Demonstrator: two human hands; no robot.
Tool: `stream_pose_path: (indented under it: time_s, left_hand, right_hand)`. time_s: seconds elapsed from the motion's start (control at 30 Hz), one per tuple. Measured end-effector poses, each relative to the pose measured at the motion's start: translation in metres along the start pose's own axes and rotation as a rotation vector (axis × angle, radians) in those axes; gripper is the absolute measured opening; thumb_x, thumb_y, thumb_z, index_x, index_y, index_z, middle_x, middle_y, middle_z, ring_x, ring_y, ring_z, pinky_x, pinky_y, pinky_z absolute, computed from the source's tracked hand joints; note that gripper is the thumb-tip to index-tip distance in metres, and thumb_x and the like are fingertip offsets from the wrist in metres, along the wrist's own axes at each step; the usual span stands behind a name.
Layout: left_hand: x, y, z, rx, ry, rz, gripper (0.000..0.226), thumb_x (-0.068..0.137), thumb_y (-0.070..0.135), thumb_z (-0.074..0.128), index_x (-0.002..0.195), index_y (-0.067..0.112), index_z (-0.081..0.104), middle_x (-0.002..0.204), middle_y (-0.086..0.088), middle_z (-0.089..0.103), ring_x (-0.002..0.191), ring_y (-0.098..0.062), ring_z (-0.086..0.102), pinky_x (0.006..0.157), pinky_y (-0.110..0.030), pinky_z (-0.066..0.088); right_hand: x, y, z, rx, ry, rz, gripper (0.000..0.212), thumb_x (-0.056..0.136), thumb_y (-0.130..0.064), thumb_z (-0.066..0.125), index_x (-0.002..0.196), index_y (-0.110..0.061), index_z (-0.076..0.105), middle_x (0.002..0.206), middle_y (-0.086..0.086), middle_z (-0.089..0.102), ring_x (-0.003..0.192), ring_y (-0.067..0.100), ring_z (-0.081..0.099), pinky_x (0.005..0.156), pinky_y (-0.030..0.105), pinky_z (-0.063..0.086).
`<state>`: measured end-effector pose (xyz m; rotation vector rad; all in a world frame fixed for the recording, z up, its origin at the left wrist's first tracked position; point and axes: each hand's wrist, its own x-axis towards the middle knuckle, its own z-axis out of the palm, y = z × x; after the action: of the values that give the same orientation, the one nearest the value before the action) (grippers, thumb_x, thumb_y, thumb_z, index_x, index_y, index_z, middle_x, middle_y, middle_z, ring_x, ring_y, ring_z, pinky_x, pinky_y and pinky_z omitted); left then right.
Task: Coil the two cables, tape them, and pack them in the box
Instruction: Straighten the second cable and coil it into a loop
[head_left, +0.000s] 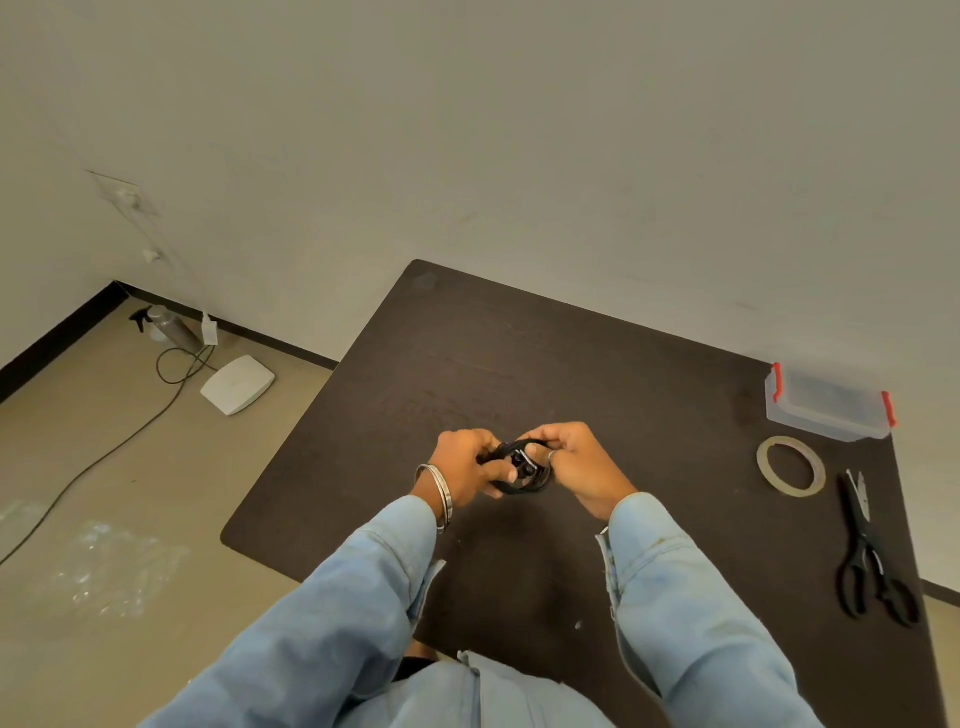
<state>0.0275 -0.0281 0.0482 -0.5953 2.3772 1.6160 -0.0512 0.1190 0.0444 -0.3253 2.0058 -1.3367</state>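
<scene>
Head view: both hands meet over the table (571, 364), gripping one small black cable coil (521, 467) between them. Left hand (470, 460) curls round the coil's left side, thumb laid across it; right hand (571, 460) pinches the top/right side w/ curled fingers. Coil sits just off the table surface, approx. midway btwn the two hands.

Progress, as I judge it: early-to-mid. One cable looks coiled, or nearly. No tape seen on it. Tape roll (790, 466) lies flat, well to the right of the right hand, untouched; scissors (872, 556) just beyond and nearer the person. Box (830, 402), clear w/ red clips, is farther right and away from the person, lid on as far as I can tell. Left to do: tape this coil, do the second cable, pack both.

Hard to make out: second cable not visible anywhere on the table, maybe bundled in the same grip, can't tell. Plug ends and loose tail are mostly hidden by fingers. Box contents are blurred.
</scene>
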Motion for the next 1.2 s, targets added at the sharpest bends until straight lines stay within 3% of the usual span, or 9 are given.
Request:
stream_pose_path:
  time_s: [0.2, 0.3, 0.37, 0.47, 0.63, 0.87, 1.0, 1.1, 1.2]
  left_hand:
    - [0.002, -0.007, -0.007, -0.117, 0.010, 0.028, 0.032, 0.078, -0.004, 0.069, 0.106, 0.010, 0.064, 0.092, -0.015, 0.068, 0.074, -0.024, 0.068, 0.060, -0.029, 0.060]
    - [0.003, -0.014, -0.006, -0.075, 0.037, 0.066, 0.023, 0.085, 0.003, 0.064, 0.107, 0.006, 0.068, 0.086, -0.009, 0.070, 0.075, -0.021, 0.070, 0.062, -0.028, 0.060]
    - [0.006, -0.018, -0.004, -0.011, 0.101, 0.038, 0.016, 0.087, 0.011, 0.064, 0.100, 0.006, 0.071, 0.080, -0.009, 0.070, 0.069, -0.019, 0.068, 0.061, -0.030, 0.060]
    - [0.008, -0.021, -0.003, 0.007, 0.142, -0.032, 0.012, 0.087, 0.017, 0.063, 0.086, 0.009, 0.073, 0.072, -0.006, 0.069, 0.059, -0.014, 0.064, 0.056, -0.027, 0.058]
    - [0.009, -0.026, -0.006, 0.027, 0.029, -0.115, 0.022, 0.089, 0.019, 0.061, 0.069, 0.012, 0.070, 0.065, -0.004, 0.065, 0.051, -0.012, 0.058, 0.047, -0.020, 0.050]
    - [0.016, -0.038, -0.019, 0.128, -0.121, -0.075, 0.017, 0.089, 0.017, 0.061, 0.074, 0.016, 0.069, 0.062, 0.005, 0.062, 0.055, -0.009, 0.056, 0.056, -0.022, 0.048]
    - [0.022, -0.045, -0.022, 0.212, -0.127, -0.053, 0.015, 0.088, 0.019, 0.063, 0.076, 0.014, 0.071, 0.063, 0.003, 0.062, 0.055, -0.009, 0.055, 0.060, -0.022, 0.049]
    - [0.026, -0.053, -0.024, 0.182, -0.166, -0.062, 0.010, 0.087, 0.017, 0.064, 0.090, 0.013, 0.073, 0.076, -0.004, 0.067, 0.065, -0.015, 0.060, 0.061, -0.026, 0.053]
    - [0.033, -0.062, -0.028, 0.151, -0.221, -0.093, 0.027, 0.088, 0.010, 0.062, 0.114, 0.012, 0.067, 0.090, -0.004, 0.067, 0.079, -0.016, 0.062, 0.059, -0.022, 0.053]
  right_hand:
    - [-0.007, 0.004, -0.001, 0.528, -0.155, 0.228, 0.031, 0.090, 0.015, 0.034, 0.096, 0.005, 0.062, 0.072, 0.015, 0.056, 0.059, 0.019, 0.054, 0.077, 0.045, 0.056]
    - [-0.005, 0.011, 0.004, 0.798, -0.180, 0.284, 0.035, 0.085, 0.013, 0.035, 0.110, 0.008, 0.060, 0.094, 0.023, 0.055, 0.082, 0.034, 0.056, 0.086, 0.052, 0.053]
    - [-0.003, 0.015, 0.010, 0.918, -0.138, 0.298, 0.042, 0.085, 0.014, 0.036, 0.118, -0.002, 0.057, 0.095, 0.024, 0.058, 0.081, 0.032, 0.059, 0.083, 0.052, 0.054]
    - [-0.002, 0.017, 0.020, 0.712, -0.079, 0.188, 0.046, 0.086, 0.018, 0.044, 0.119, -0.012, 0.056, 0.090, 0.023, 0.060, 0.071, 0.025, 0.061, 0.070, 0.041, 0.058]
    - [0.003, 0.028, 0.029, -0.149, 0.076, -0.252, 0.039, 0.073, 0.002, 0.076, 0.098, -0.026, 0.069, 0.095, 0.000, 0.064, 0.090, 0.013, 0.061, 0.084, 0.021, 0.049]
    - [0.008, 0.031, 0.028, 0.025, 0.025, -0.196, 0.035, 0.076, -0.007, 0.076, 0.096, -0.035, 0.072, 0.092, -0.004, 0.069, 0.092, 0.019, 0.065, 0.091, 0.043, 0.053]
    - [0.014, 0.029, 0.029, -0.131, -0.068, -0.254, 0.044, 0.084, -0.001, 0.066, 0.110, -0.037, 0.067, 0.097, -0.005, 0.065, 0.095, 0.017, 0.061, 0.086, 0.031, 0.051]
    - [0.020, 0.030, 0.029, -0.231, -0.088, -0.275, 0.048, 0.081, 0.015, 0.056, 0.090, -0.029, 0.073, 0.096, -0.008, 0.064, 0.087, 0.008, 0.061, 0.070, 0.020, 0.048]
    - [0.027, 0.034, 0.027, -0.272, -0.047, -0.309, 0.049, 0.074, 0.024, 0.051, 0.077, -0.020, 0.073, 0.092, -0.008, 0.064, 0.086, 0.007, 0.061, 0.074, 0.018, 0.047]
